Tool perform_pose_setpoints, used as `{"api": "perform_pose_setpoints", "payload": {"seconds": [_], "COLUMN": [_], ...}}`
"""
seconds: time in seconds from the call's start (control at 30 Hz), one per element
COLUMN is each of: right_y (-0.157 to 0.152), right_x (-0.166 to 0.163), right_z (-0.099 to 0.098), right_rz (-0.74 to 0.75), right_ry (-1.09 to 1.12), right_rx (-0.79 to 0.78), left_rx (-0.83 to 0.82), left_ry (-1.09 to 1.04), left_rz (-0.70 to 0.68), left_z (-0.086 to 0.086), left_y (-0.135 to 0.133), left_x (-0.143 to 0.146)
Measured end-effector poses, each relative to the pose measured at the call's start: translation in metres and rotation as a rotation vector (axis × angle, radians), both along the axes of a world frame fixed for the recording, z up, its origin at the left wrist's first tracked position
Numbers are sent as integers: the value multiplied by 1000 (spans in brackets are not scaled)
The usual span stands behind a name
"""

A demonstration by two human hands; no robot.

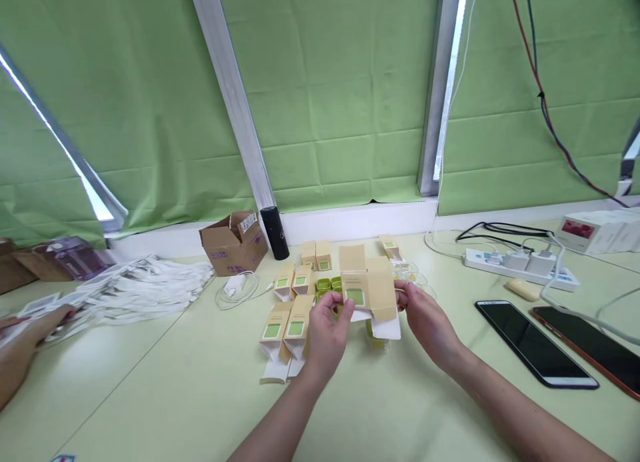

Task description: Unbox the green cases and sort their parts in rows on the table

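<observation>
Both my hands hold one small tan carton (381, 285) above the table, its flaps spread and a green square on its front panel. My left hand (330, 332) pinches the carton's left lower edge. My right hand (425, 319) grips its right side, with some fingertips hidden behind the card. Left of my left hand, several similar cartons (299, 315) stand with lower flaps folded out. Small green containers (324, 285) sit just behind my left hand, partly covered. Below the held carton shows a yellow-green item (379, 343), mostly hidden. Clear plastic pieces (413, 273) lie behind my right hand.
A cardboard box (234, 249), a black cylinder (275, 233) and a white charger (234, 285) stand at the back left. Another person's hands (53, 322) touch a pile of white straps (135, 285). On the right lie two phones (535, 342) and a power strip (520, 267).
</observation>
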State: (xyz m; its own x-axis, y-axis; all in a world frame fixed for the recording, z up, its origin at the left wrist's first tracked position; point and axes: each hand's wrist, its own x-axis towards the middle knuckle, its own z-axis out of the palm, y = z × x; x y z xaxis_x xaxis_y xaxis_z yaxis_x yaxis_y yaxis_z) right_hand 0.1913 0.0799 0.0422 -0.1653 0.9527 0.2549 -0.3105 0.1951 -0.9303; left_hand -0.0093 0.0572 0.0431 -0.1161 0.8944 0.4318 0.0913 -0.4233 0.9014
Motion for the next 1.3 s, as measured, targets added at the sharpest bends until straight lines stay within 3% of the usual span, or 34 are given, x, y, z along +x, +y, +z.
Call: {"api": "perform_pose_setpoints", "payload": {"seconds": [0.1,0.27,0.33,0.47,0.7,0.87,1.03,1.23,1.3], "right_y": [5,9,10,8,8,8,3,0,0], "right_x": [4,4,3,1,-1,-5,-8,-10,-10], "right_z": [-3,-10,-11,-10,-9,-11,-11,-11,-10], "right_rz": [-45,6,14,35,52,58,125,161,164], "right_ry": [-9,84,99,76,81,136,128,137,145], "right_rx": [17,-55,-90,-117,-185,-196,-212,-229,-229], "left_rx": [212,863,1019,1153,1192,994,475,-139,-245], "left_ry": [47,557,720,869,953,741,313,159,152], "left_rz": [187,504,613,715,705,568,489,319,339], "left_z": [5,22,30,36,31,34,45,65,63], "left_y": [2,3,1,-5,-9,-2,18,87,118], "left_x": [-9,-29,-33,-33,-31,-28,-21,-11,-9]}}
